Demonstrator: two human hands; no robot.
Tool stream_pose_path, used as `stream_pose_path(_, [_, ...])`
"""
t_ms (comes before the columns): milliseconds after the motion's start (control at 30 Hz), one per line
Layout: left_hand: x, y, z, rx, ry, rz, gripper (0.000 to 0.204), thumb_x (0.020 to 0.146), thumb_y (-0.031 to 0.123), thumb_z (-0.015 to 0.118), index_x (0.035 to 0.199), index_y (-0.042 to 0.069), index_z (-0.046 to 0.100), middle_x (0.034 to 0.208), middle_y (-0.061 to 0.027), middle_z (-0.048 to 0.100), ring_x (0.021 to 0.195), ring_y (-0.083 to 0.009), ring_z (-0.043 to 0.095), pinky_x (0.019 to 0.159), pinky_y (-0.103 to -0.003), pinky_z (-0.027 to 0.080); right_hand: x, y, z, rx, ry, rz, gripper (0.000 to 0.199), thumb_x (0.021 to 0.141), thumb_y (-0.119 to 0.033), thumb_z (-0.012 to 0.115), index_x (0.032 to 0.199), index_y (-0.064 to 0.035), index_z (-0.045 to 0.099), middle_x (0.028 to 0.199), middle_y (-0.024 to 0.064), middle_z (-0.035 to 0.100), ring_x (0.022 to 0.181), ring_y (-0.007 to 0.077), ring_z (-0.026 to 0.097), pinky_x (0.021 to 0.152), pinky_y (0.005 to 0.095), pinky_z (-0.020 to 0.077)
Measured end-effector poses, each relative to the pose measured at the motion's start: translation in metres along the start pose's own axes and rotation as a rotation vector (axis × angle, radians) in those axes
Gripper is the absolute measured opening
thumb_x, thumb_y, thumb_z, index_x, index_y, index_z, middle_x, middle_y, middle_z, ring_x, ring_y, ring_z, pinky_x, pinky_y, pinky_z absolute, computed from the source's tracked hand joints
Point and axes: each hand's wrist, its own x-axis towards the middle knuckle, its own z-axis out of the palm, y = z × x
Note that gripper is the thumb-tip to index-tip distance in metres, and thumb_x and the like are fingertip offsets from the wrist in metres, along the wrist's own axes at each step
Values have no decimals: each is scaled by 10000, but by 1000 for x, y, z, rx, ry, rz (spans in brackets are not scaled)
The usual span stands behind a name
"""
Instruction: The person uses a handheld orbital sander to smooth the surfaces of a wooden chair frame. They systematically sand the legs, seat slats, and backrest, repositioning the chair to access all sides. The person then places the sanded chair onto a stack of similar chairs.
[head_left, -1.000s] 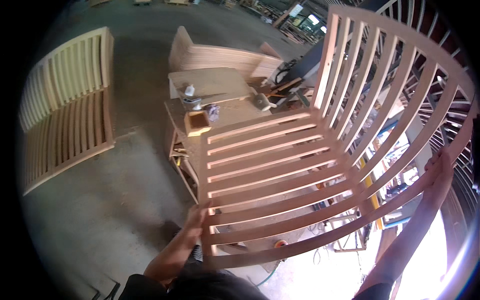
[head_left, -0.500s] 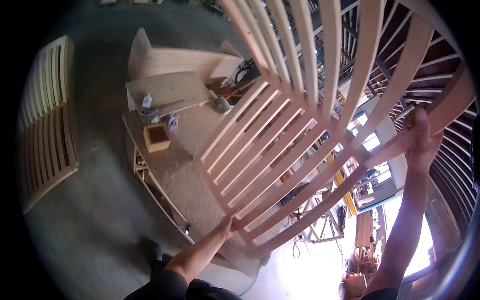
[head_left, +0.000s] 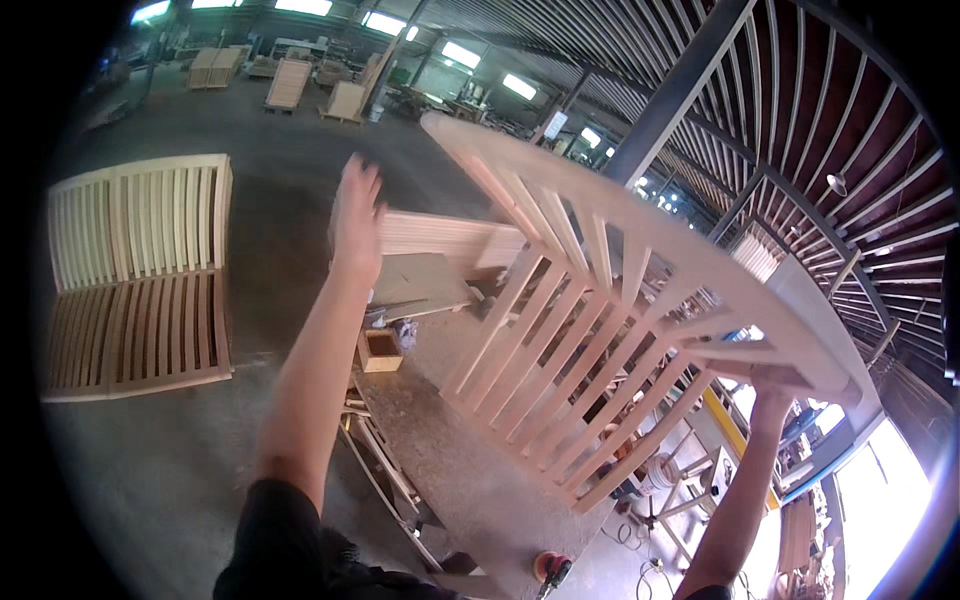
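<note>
A large slatted wooden frame stands tilted on its lower edge on the workbench, its curved top rail rising toward the upper left. My right hand grips the frame's right end rail from below. My left hand is raised in the air with fingers spread, off the frame and to its left, holding nothing. A small open wooden box sits on the bench under my left forearm.
Another folded slatted frame lies on the concrete floor at left. Flat wooden panels rest at the bench's far end. An orange sander lies at the bench's near edge. Steel columns and stacked frames stand farther back.
The frame has swung from lying flat to standing up on its edge. My left hand let go of its near rail and rose into the air; the right hand kept its hold.
</note>
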Motion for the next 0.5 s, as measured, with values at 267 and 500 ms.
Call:
stream_pose_path(267, [13,-2,52,911,-359,635,427,1083,369,505,1307,70,711,1295,-117,718,1309,-311,593,1176,-469,392,-107,60,-88,150,54,69,429,872,-33,798,1260,-28,615,1299,105,641,1259,257,607,1121,432,466])
stream_pose_path(500, [-45,68,-100,1847,-382,1406,382,1148,249,456,1476,82,557,1431,-149,651,1352,-285,601,1225,-476,407,-170,55,-41,584,42,-70,300,830,43,798,1085,-42,664,1190,91,665,1220,251,641,1121,452,481])
